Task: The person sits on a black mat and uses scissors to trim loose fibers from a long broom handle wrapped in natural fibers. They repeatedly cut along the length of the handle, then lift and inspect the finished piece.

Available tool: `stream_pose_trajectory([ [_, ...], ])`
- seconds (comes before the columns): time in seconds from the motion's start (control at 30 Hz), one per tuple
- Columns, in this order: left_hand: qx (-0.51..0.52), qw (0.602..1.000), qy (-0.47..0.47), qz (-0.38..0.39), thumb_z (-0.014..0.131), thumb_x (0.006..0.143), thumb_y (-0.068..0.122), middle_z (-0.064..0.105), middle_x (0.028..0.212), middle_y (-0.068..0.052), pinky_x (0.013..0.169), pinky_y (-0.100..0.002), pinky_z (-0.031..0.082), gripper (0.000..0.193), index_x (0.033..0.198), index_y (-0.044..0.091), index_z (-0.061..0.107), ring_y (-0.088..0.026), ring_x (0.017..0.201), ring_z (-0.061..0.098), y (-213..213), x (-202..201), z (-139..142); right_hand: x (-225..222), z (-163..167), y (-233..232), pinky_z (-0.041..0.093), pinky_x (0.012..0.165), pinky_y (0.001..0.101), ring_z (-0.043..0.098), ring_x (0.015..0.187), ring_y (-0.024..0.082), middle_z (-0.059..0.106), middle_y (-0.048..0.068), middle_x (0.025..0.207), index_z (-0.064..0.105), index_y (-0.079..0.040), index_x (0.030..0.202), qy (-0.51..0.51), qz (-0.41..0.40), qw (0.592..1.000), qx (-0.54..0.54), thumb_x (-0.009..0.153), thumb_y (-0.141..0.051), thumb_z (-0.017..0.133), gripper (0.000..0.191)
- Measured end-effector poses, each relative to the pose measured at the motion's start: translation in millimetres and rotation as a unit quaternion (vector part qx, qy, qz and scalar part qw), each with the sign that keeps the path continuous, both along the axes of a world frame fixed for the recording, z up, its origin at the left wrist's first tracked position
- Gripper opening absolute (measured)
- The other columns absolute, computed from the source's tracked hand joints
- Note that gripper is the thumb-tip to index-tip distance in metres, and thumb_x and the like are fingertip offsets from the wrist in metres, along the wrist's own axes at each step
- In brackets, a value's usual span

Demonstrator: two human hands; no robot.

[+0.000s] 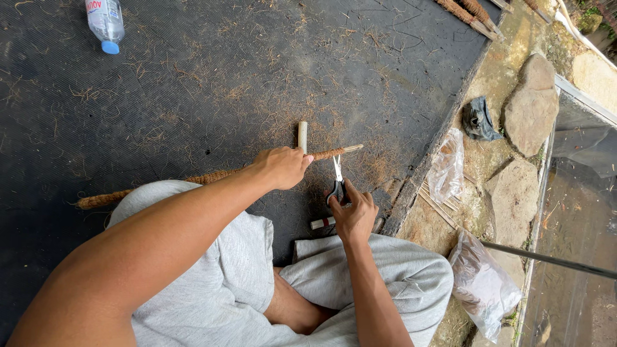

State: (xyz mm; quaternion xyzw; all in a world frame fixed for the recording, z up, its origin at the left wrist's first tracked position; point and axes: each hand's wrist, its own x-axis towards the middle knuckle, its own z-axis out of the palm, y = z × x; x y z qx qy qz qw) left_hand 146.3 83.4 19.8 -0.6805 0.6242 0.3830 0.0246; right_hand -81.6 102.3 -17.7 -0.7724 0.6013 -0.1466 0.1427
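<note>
We sit cross-legged in grey shorts [231, 283] on a dark mat [193, 83], and we place everything else by the fibre-wrapped stick [212, 175] that lies across it. Nearest to us, our right hand [353, 215] is closed around the handles of a pair of scissors [337, 180], just on our side of the stick near its bare tip; the blades are slightly parted and point up at that end. A small white and red tube [321, 223] lies beside this hand, nearer to us than the stick. Our left hand [281, 167] is wrapped over the stick itself, fingers curled shut on it, pressing it to the mat. Just beyond the stick, a short pale cylinder [302, 136] stands out past our left knuckles. Far beyond the stick lies a plastic bottle [105, 24] with a blue cap.
</note>
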Motion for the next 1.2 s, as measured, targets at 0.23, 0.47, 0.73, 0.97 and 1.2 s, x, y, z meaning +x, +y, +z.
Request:
stream_pose_trajectory([
  [0.23,0.024,1.000,0.004,0.003,0.019,0.110,0.046,0.059,0.072,-0.005,0.058,-0.037,0.056,0.059,0.116,0.005,0.061,-0.015,0.056,0.057,0.0,0.1,6.3,-0.8,-2.4,0.2,0.045,0.084,0.0392,0.058,0.075,0.017,0.072,0.003,0.077,0.071,-0.012,0.129,0.011,-0.004,1.000,-0.003,0.077,-0.032,0.084,0.057],
  [0.47,0.022,1.000,0.007,0.001,0.021,0.108,0.045,0.060,0.073,-0.005,0.057,-0.037,0.057,0.055,0.123,0.005,0.056,-0.016,0.056,0.058,2.0,-2.1,0.6,-2.7,-8.6,0.1,0.045,0.084,0.0396,0.058,0.076,0.016,0.073,0.003,0.079,0.069,-0.011,0.130,0.003,0.007,1.000,-0.009,0.077,-0.029,0.084,0.057],
  [0.73,0.008,1.000,-0.007,-0.012,0.023,0.108,0.047,0.064,0.082,-0.008,0.066,-0.043,0.056,0.054,0.126,0.008,0.056,-0.020,0.068,0.064,-1.9,-2.2,-11.6,-1.8,-5.7,-0.9,0.057,0.069,0.0355,0.068,0.069,0.017,0.072,0.011,0.085,0.069,-0.008,0.130,-0.084,-0.030,0.995,0.048,0.081,-0.020,0.075,0.051],
  [0.97,-0.008,1.000,-0.003,0.027,0.034,0.106,0.050,0.063,0.079,-0.004,0.060,-0.037,0.055,0.051,0.129,0.009,0.056,-0.016,0.061,0.060,-2.8,2.8,-9.2,5.9,12.1,1.7,0.054,0.067,0.0383,0.062,0.070,0.021,0.071,0.013,0.078,0.070,-0.006,0.127,-0.039,-0.020,0.998,0.049,0.072,-0.027,0.085,0.061],
  [1.2,0.001,0.999,0.012,0.030,0.038,0.106,0.050,0.057,0.073,-0.002,0.058,-0.036,0.052,0.050,0.130,0.010,0.056,-0.013,0.058,0.055,-2.3,1.8,-4.8,7.4,14.2,2.6,0.053,0.068,0.0377,0.060,0.072,0.020,0.072,0.011,0.078,0.068,-0.005,0.129,-0.050,0.002,0.998,0.032,0.074,-0.032,0.086,0.063],
])
